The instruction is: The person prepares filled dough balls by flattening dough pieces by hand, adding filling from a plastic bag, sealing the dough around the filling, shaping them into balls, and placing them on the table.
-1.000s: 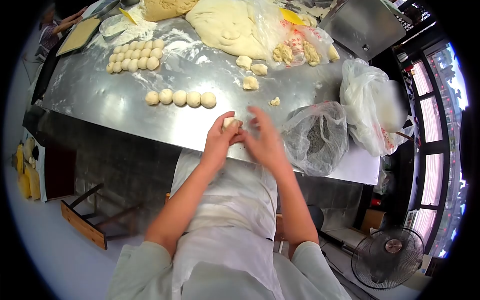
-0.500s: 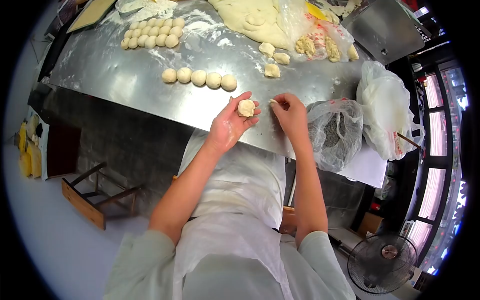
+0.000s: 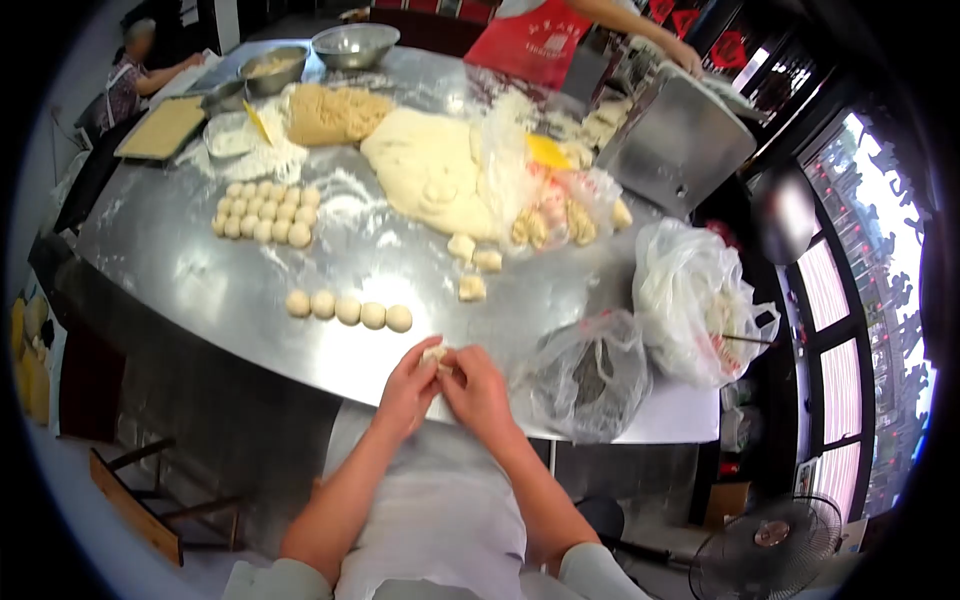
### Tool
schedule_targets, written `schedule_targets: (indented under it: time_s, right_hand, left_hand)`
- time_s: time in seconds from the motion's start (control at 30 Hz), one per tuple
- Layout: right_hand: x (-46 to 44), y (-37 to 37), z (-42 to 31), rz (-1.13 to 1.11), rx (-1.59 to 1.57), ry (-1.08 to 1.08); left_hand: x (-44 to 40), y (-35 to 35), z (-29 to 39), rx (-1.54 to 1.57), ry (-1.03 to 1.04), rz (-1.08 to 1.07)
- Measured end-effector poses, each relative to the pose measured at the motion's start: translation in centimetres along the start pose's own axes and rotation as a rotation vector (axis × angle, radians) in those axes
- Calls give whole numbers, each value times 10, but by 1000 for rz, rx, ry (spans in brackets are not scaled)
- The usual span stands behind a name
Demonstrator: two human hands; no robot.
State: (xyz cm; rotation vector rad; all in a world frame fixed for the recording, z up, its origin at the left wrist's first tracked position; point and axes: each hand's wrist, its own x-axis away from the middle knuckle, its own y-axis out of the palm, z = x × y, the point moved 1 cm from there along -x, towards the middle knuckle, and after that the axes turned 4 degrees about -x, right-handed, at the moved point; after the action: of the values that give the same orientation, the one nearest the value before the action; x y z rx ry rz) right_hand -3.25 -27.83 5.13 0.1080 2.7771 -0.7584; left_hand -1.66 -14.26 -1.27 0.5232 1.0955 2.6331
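Note:
At the table's near edge, my left hand (image 3: 408,383) is curled around a small piece of dough (image 3: 434,356). The fingers of my right hand (image 3: 474,388) press on the same piece from the other side and partly cover it. Just beyond my hands lies a short row of dough balls (image 3: 348,310). Farther left sits a block of several more dough balls (image 3: 265,212) in rows. A few cut dough lumps (image 3: 472,289) rest ahead of my right hand, in front of a large slab of dough (image 3: 425,170).
Clear plastic bags (image 3: 590,375) and a white bag (image 3: 695,300) stand on the steel table (image 3: 200,300) at right. Metal bowls (image 3: 356,46) and a tray (image 3: 162,128) are at the back. A co-worker in a red apron (image 3: 528,45) stands across; another person sits far left.
My right hand has come over to my left, and both now meet on the dough piece. The view has tilted up, bringing the table's far side and other people into sight.

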Motion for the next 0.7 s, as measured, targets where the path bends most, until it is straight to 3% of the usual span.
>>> schedule_targets:
  time_s: [0.47, 0.57, 0.7]
  right_hand:
    - [5, -6, 6, 25, -32, 11]
    - [7, -7, 6, 32, -95, 153]
    - [7, -10, 7, 44, -78, 139]
  left_hand:
    - [3, 8, -3, -242, 43, 58]
    - [5, 13, -4, -295, 82, 59]
    - [4, 12, -6, -329, 101, 65]
